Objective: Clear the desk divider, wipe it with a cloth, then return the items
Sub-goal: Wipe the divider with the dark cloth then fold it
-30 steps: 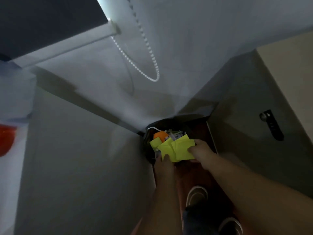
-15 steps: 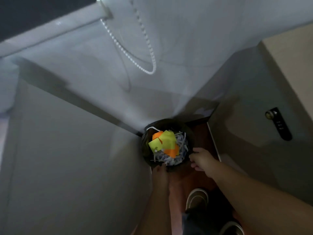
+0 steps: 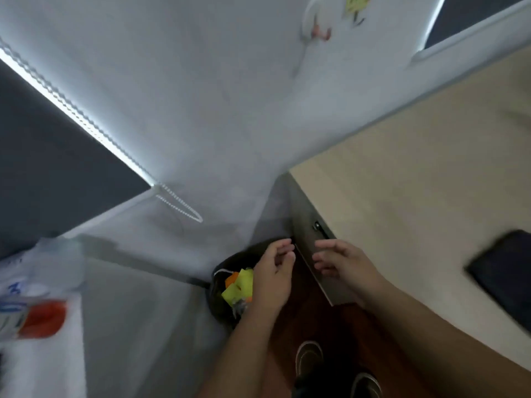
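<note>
A dark bin point(image 3: 221, 305) on the floor held yellow and orange paper notes point(image 3: 240, 285). Above it, the left hand point(image 3: 271, 275) and right hand point(image 3: 343, 261) hung loosely curled, empty, beside the desk point(image 3: 416, 202).

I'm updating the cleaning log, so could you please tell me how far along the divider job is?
Done, it seems: yellow and orange paper notes lie in the black bin on the floor. In hand: nothing; the left hand over the bin and the right hand both have relaxed fingers. Left: no cloth shows, so wiping and returning the items cannot be confirmed.
</note>
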Available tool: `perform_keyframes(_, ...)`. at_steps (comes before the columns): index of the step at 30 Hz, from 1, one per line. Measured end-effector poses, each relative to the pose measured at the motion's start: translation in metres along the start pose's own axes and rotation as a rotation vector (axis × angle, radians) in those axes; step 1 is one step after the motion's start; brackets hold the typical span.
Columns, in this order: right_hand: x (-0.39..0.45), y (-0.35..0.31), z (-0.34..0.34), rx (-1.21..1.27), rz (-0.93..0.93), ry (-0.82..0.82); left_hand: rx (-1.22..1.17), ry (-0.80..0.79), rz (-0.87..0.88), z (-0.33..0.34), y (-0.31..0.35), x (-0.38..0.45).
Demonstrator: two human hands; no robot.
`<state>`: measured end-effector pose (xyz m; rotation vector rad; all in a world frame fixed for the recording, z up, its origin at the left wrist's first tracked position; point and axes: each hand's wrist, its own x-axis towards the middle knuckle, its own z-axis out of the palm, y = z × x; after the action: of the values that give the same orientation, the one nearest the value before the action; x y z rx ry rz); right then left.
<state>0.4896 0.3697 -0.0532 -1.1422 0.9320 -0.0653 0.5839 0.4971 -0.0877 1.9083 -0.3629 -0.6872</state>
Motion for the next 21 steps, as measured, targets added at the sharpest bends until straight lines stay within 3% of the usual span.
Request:
perform_keyframes(5,-0.045,-0.02,-0.078,0.185,-0.084,0.329,0.09,-0.296,0.11,0.064,0.07,-0.001)
perform_keyframes(12,-0.11,0.018,-0.196,0.38,-0.059,0.7,0.266,-0.64,0.188,0.192,0.119,-0.021)
perform_keyframes(17,-0.134,0.043,-0.254,0.436,-0.004,0.871,0.449,-0.708,0.165,0.264,0.125,-0.026)
perform_keyframes(21,-0.142,0.054,-0.283,0.396,0.045,0.91,0.546,-0.709,0.178,0.299,0.125,-0.029)
